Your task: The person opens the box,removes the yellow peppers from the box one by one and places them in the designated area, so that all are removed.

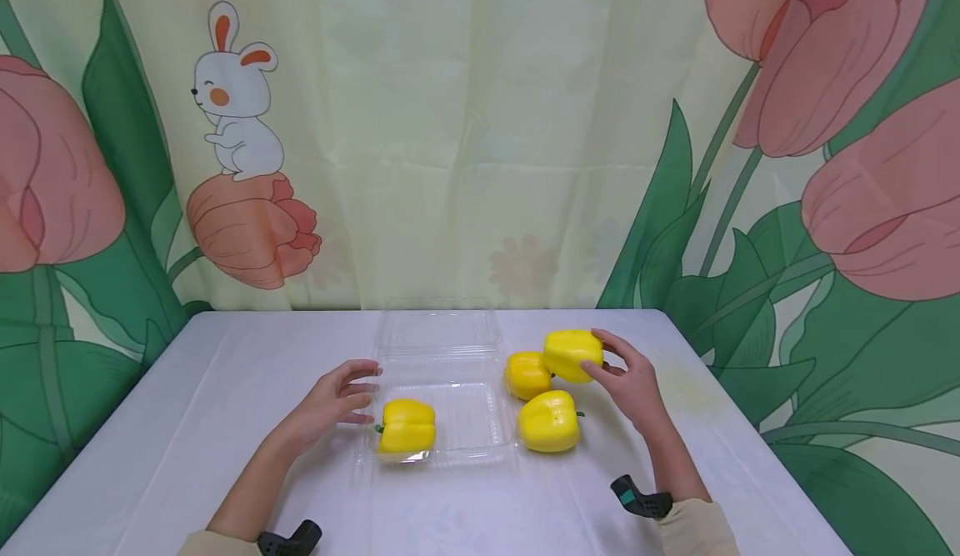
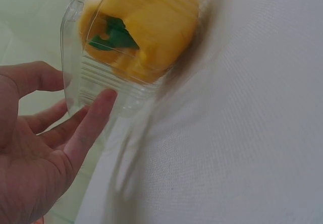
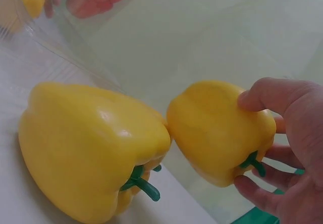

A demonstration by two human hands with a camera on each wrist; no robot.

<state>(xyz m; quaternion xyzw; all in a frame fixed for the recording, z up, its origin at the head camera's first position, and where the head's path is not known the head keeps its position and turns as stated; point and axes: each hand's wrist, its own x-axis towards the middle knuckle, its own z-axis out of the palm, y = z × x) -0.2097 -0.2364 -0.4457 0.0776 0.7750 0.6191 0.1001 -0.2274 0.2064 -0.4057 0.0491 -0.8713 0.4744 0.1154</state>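
A clear plastic clamshell box lies with its lid folded back, a yellow bell pepper in its left part. My left hand rests its spread fingers against the box's left side. In the left wrist view, the fingertips reach the ribbed wall, and the pepper's green stem shows through the plastic. My right hand holds another yellow bell pepper between thumb and fingers. It is raised beside two more yellow peppers, a far one and a nearer one, right of the box.
A white cloth covers the table. Behind it hangs a pale curtain printed with tulips and a rabbit. Black wrist devices sit on both forearms.
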